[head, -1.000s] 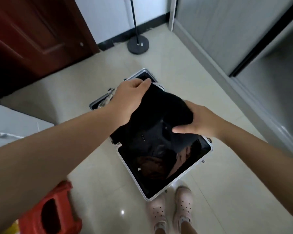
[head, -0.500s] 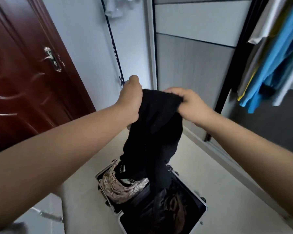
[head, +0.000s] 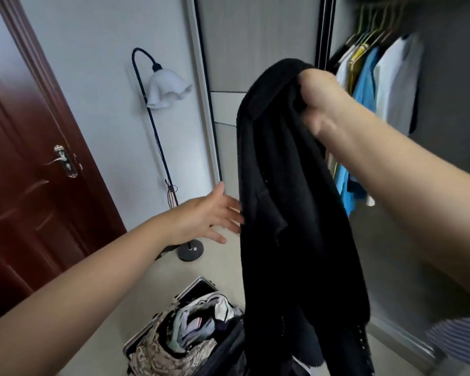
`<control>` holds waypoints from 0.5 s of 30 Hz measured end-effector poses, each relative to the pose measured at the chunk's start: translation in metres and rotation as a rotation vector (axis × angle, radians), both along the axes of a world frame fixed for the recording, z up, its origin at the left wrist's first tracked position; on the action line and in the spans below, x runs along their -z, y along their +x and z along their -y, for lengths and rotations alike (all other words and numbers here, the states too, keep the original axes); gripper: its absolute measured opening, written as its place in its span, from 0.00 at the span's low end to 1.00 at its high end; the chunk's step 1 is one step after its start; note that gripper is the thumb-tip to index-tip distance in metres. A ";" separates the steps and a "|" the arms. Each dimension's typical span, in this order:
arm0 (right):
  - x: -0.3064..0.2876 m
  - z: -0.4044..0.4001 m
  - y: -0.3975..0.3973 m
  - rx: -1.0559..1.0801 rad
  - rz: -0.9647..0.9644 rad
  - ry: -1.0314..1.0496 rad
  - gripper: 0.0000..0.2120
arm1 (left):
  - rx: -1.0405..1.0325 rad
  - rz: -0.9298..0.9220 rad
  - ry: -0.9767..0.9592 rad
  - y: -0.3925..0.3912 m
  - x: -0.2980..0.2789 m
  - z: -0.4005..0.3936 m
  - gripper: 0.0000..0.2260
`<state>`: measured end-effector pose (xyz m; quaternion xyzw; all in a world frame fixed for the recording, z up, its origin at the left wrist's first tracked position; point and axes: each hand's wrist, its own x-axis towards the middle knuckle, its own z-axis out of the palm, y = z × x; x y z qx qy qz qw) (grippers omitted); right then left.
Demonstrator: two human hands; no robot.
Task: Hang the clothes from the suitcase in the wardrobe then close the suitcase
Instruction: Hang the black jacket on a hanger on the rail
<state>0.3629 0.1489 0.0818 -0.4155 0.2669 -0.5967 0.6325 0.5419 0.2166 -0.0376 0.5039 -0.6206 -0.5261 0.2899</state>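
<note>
The right hand grips the soft, floppy black coat by its collar, a good hold, while the left hand is spread open beside it.

Two hands: left hand, right hand. One black garment. One suitcase, on the floor at bottom edge of view, lid up; clothes piled inside, number cannot be told. One wardrobe; hung shirts at its top: at least two white shirts, one blue shirt, one yellow shirt, exact count unclear. One floor lamp. One door with one handle.
</note>
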 end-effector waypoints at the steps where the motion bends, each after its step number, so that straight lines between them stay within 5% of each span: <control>1: -0.006 0.001 -0.006 0.020 0.031 -0.008 0.11 | 0.077 -0.050 0.024 -0.006 -0.002 0.001 0.33; 5: -0.023 0.002 -0.029 0.112 0.157 -0.076 0.12 | 0.186 0.084 -0.145 -0.054 -0.006 -0.002 0.32; 8: -0.024 0.007 -0.049 0.127 0.229 -0.078 0.12 | -0.104 0.249 -0.405 -0.097 0.017 0.004 0.21; 12: -0.022 0.013 -0.094 0.163 0.198 -0.084 0.11 | -0.506 -0.204 -0.121 -0.124 0.020 0.030 0.08; 15: -0.022 0.026 -0.134 0.250 0.145 -0.023 0.14 | -0.546 -0.221 -0.103 -0.120 -0.001 0.053 0.05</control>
